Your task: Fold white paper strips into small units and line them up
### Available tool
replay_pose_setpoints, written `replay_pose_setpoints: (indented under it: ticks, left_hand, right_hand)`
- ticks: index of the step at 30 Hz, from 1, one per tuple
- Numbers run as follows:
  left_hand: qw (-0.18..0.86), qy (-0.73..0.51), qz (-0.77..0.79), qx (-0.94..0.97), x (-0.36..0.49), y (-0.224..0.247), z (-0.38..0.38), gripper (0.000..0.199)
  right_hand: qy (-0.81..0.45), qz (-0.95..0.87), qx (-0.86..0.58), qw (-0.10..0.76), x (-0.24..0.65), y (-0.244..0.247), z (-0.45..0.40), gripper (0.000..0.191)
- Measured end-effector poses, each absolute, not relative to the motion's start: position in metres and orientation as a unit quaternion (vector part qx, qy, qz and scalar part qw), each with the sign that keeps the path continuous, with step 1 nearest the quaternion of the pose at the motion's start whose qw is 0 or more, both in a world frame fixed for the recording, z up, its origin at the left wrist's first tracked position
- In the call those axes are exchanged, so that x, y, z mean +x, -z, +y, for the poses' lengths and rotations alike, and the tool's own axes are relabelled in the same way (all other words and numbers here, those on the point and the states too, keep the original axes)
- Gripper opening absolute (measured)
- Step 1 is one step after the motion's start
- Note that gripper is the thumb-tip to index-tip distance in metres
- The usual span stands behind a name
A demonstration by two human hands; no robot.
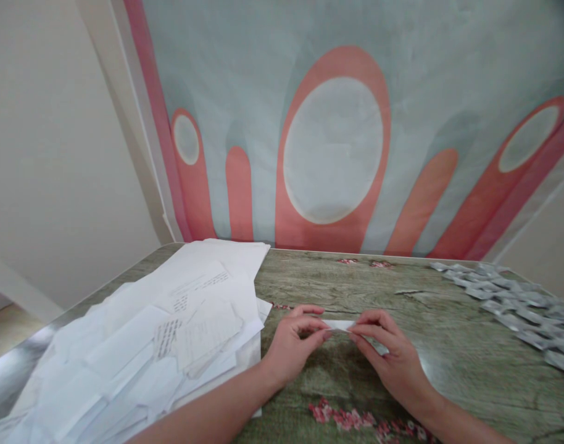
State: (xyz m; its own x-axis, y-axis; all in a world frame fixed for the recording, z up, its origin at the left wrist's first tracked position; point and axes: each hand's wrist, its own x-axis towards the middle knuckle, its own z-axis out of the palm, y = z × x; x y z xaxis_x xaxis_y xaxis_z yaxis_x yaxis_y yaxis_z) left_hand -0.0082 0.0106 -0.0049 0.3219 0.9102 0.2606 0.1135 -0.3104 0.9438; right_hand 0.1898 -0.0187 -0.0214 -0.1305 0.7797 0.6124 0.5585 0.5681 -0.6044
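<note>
A small folded strip of white paper is held level between my two hands, above the middle of the table. My left hand pinches its left end between thumb and fingers. The right end is pinched by my right hand, whose fingertips cover part of it. To the left of my left hand lies a loose heap of white paper sheets and pieces, some with printed text. Several folded grey-white paper pieces lie in linked-looking rows at the table's right side.
The wood-patterned table has pink flower prints. Behind its far edge hangs a grey-green backdrop with red shapes and pale ovals. A pale wall surface stands at the left.
</note>
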Motion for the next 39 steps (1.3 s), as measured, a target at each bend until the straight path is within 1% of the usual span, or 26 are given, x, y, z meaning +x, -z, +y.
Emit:
replay_pose_setpoints:
  ticks: [3, 5, 12, 15, 18, 27, 33, 39]
  left_hand:
    - [0.520, -0.429, 0.367, 0.641, -0.007, 0.008, 0.012, 0.010]
    - [0.534, -0.422, 0.364, 0.636, -0.007, 0.008, 0.012, 0.012]
    - [0.457, -0.433, 0.378, 0.678, -0.009, 0.004, 0.011, 0.011]
    - [0.444, -0.435, 0.378, 0.686, -0.009, 0.004, 0.012, 0.011]
    - [0.442, -0.434, 0.374, 0.690, -0.009, 0.003, 0.012, 0.012]
    - [0.461, -0.423, 0.373, 0.684, -0.009, -0.002, 0.007, 0.012]
    - [0.443, -0.419, 0.357, 0.708, -0.007, -0.002, 0.004, 0.012]
    - [0.418, -0.443, 0.349, 0.712, -0.006, -0.003, 0.004, 0.007]
  right_hand:
    - [-0.123, -0.738, -0.453, 0.485, 0.189, 0.021, -0.019, 0.010]
    - [-0.136, -0.730, -0.460, 0.487, 0.189, 0.020, -0.020, 0.010]
    - [-0.245, -0.699, -0.473, 0.477, 0.189, 0.019, -0.015, 0.017]
    - [-0.308, -0.684, -0.464, 0.471, 0.189, 0.020, -0.014, 0.019]
    - [-0.338, -0.673, -0.463, 0.468, 0.189, 0.020, -0.014, 0.018]
    - [-0.293, -0.690, -0.446, 0.489, 0.188, 0.017, -0.019, 0.014]
    - [-0.241, -0.726, -0.432, 0.477, 0.187, 0.013, -0.024, 0.016]
    - [-0.193, -0.750, -0.418, 0.476, 0.187, 0.013, -0.025, 0.016]
